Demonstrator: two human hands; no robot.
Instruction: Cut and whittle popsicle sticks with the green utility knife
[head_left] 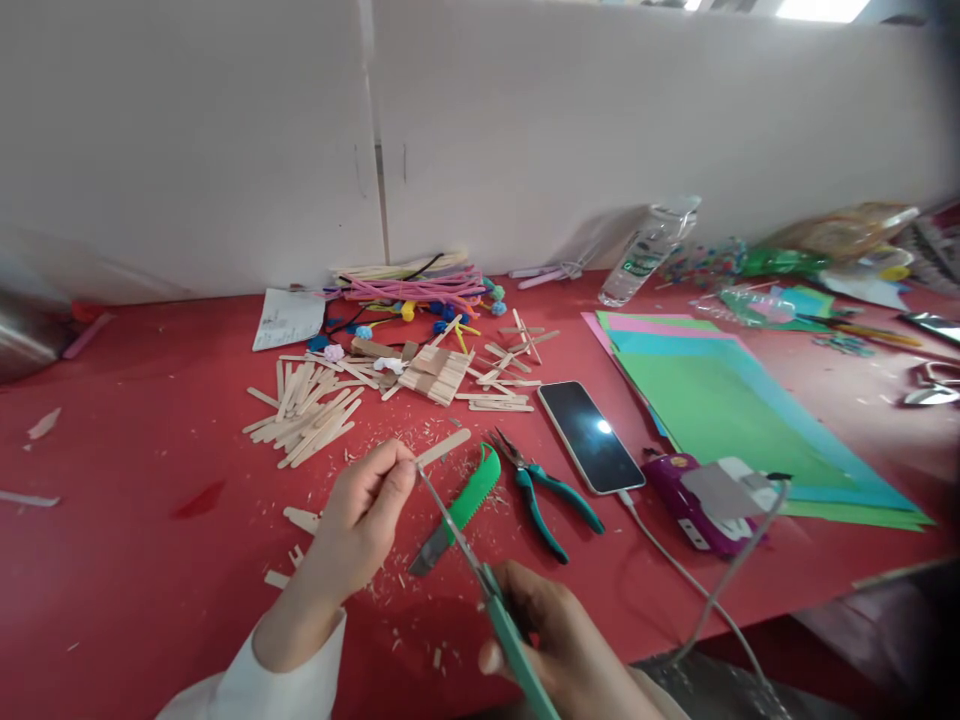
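Observation:
My left hand (367, 515) pinches a wooden craft stick (447, 446) between thumb and fingers, its rounded end sticking out to the right. In my right hand (562, 635) is a pair of scissors (501, 610) with green handles. The blades reach up and left, with their tips at the stick by my left fingertips. Whether the blades touch the wood I cannot tell. Just beyond the scissors lies a green utility knife (476, 492) with its blade out. Teal-handled pliers (536, 490) rest to its right. Wood shavings are scattered around the knife.
Loose craft sticks (307, 410) and a bundle of sticks (436, 374) lie farther back, before pipe cleaners (412, 285). To the right are a phone (591, 437), a purple power bank (694, 510) with a cable, coloured paper (720, 390) and a plastic bottle (645, 250).

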